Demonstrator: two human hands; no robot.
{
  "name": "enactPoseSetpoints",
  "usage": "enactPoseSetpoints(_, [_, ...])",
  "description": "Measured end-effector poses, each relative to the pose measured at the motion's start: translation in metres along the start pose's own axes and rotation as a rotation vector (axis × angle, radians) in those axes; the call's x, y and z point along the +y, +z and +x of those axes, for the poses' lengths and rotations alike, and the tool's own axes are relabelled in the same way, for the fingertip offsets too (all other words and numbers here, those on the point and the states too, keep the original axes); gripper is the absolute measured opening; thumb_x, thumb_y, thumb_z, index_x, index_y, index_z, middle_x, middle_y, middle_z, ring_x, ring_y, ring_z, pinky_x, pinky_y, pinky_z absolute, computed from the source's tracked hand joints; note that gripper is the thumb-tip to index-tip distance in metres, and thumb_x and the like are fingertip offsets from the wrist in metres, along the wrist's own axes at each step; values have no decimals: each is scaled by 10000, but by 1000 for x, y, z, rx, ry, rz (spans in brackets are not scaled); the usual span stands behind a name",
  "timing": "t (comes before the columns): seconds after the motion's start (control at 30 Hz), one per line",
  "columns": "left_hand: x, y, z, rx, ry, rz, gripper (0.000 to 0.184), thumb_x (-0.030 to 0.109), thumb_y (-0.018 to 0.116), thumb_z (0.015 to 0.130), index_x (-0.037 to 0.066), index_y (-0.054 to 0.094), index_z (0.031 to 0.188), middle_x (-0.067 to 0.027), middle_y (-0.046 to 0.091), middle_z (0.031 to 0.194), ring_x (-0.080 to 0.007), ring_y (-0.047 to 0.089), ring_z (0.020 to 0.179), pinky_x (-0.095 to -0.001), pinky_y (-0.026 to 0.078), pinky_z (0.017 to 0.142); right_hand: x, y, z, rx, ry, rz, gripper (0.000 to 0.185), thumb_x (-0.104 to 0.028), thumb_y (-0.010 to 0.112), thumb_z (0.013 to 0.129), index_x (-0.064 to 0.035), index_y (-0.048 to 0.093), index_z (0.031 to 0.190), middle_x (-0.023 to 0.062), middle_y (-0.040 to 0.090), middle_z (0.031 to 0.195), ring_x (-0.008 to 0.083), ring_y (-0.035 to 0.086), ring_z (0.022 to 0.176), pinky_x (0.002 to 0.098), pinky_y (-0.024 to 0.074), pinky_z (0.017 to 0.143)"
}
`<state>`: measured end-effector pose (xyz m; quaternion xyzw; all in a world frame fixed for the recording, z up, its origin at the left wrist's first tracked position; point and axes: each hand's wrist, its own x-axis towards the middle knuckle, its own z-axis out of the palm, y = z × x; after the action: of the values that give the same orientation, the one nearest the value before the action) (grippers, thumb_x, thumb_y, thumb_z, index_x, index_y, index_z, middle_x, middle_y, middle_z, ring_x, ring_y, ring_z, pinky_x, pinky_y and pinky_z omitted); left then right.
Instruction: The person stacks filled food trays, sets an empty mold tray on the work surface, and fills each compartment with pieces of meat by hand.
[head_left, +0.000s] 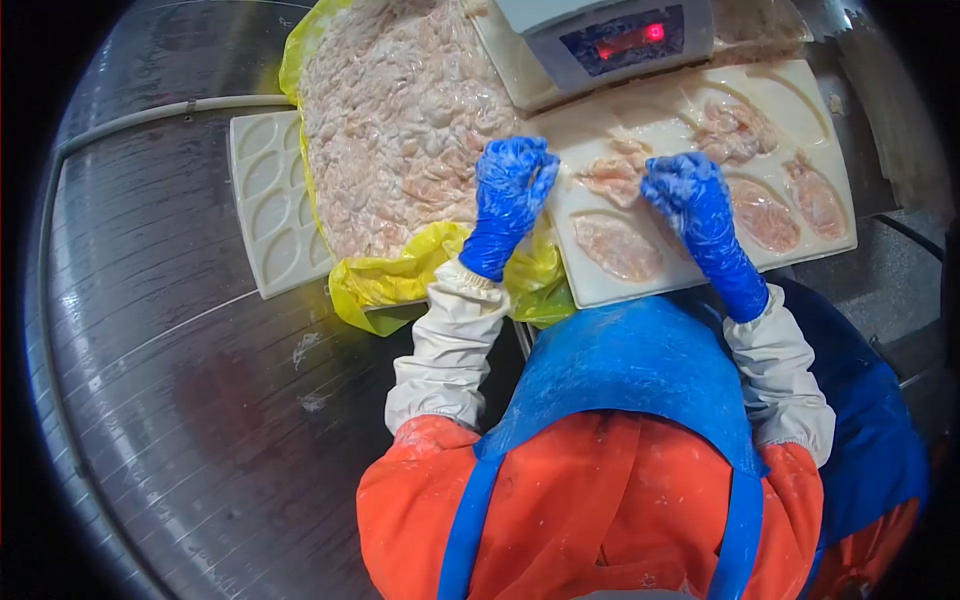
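Observation:
My left hand (513,190), in a wet blue glove, is closed with its fingers curled, between a heap of raw chicken pieces (400,120) and a white moulded tray (600,290). Whatever it may hold is hidden. Over the tray, the fingers of my right hand (692,195), gloved in blue too, are pinched together at the right edge of a raw chicken piece (613,178). Other flattened pieces lie in the oval hollows, among them one at the near left (618,247) and one at the right (765,214).
A scale (630,45) with a lit red display stands behind the tray. Yellow plastic lining (390,275) surrounds the heap. Another white tray with oval hollows (272,215) lies partly under it on the metal table (190,400). A person's blue apron (860,400) shows at my right.

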<state>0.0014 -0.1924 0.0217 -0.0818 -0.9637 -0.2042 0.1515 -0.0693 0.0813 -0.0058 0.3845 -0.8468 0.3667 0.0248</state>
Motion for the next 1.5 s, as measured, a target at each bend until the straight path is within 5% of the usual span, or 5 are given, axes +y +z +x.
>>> enactPoseSetpoints(0.47, [10,40,45,176,127,-117,119,197,668,799,133,719,886,-101,663,876,-316,604,825,-447,453,729,-26,28,-18,60,-41,-139,342,-167,679,792,-110,682,1129,73,664,1124,279,603,1042,413,478,901])
enactPoseSetpoints(0.53, [17,58,44,-210,226,-43,152,173,649,805,163,733,931,-78,661,878,-308,602,834,-445,453,724,-32,36,-17,110,-33,-139,360,-168,682,790,-112,676,1146,77,661,1133,284,601,1048,419,474,908])
enactPoseSetpoints(0.73, [-10,36,29,-259,230,194,101,204,662,789,173,739,847,-73,622,743,-311,596,756,-444,460,669,-27,28,-20,-35,31,-327,401,-184,675,807,-116,648,1201,89,634,1197,304,582,1100,426,453,948])
enactPoseSetpoints(1.2, [5,37,4,-149,314,-325,395,241,741,774,111,683,1143,-107,671,1157,-330,607,1079,-450,456,934,-19,74,4,-79,-140,-641,84,-193,589,838,-126,596,888,60,575,788,219,593,762,389,464,659])
enactPoseSetpoints(1.5, [11,36,15,-180,-292,-841,164,100,671,858,67,715,1012,-88,708,914,-237,645,890,-354,500,820,-44,25,22,37,566,852,233,-176,587,939,-63,658,1130,20,646,899,173,572,710,300,475,695])
